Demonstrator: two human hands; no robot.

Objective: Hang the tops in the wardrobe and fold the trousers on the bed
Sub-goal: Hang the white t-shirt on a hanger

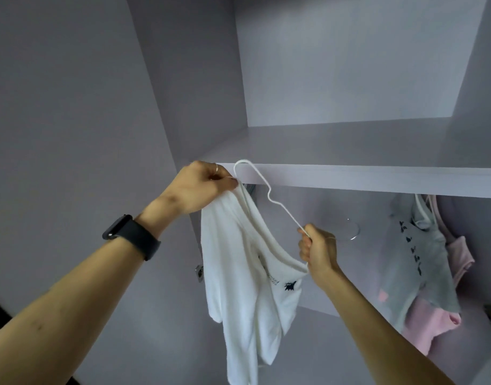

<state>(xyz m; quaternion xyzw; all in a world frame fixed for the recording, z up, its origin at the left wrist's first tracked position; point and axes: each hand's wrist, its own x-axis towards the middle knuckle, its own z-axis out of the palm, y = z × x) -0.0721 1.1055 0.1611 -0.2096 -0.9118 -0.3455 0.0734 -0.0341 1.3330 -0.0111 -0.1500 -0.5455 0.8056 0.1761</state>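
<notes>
- The step in hand is the hanging of a top: a white top (238, 273) hangs half-dressed on a white wire hanger (268, 193) in the middle of the frame, in front of the open wardrobe.
- The left hand (202, 187), at centre left just under the shelf (377, 179) edge, has its fingers curled, pinching the top's upper shoulder.
- The right hand (318, 252), lower and right of centre, has its fingers wrapped round the hanger's lower arm and the cloth at the neckline.
- The hanger is tilted, with its hook up against the shelf edge and caught on nothing.
- A grey top (422, 259) and a pink top (430, 323) already hang at the right, below the shelf.
- The rail is hidden behind the shelf edge.
- Next, I judge, the cloth must sit squarely on both hanger arms; then the hook must go under the shelf and over the rail, left of the hung tops.
</notes>
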